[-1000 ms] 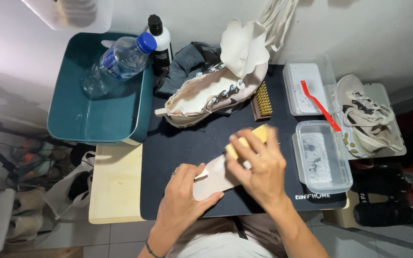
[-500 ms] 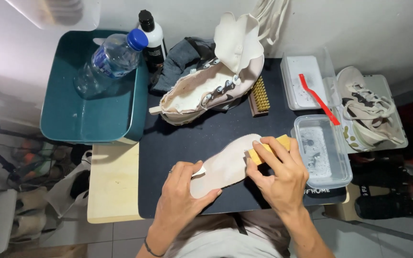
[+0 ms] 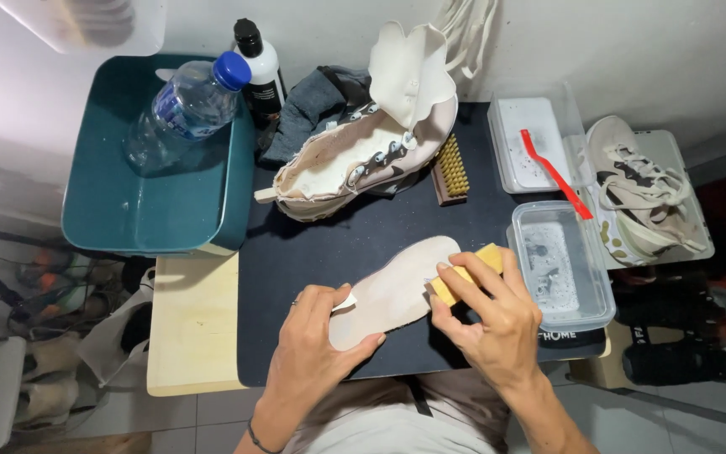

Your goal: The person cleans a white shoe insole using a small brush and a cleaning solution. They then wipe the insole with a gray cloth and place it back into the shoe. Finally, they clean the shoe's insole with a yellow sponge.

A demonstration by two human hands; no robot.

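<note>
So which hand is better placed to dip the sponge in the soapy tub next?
Right, most likely. The right hand already grips the yellow rectangular sponge beside the clear plastic tub of soapy water; the left hand is pinning the pale shoe insole.

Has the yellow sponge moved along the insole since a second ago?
Yes. The yellow sponge in the right hand slid right, toward the clear tub.

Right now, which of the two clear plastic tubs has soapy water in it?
The nearer clear tub, beside the right hand, holds foamy water; the farther tub carries only the red toothbrush.
</note>
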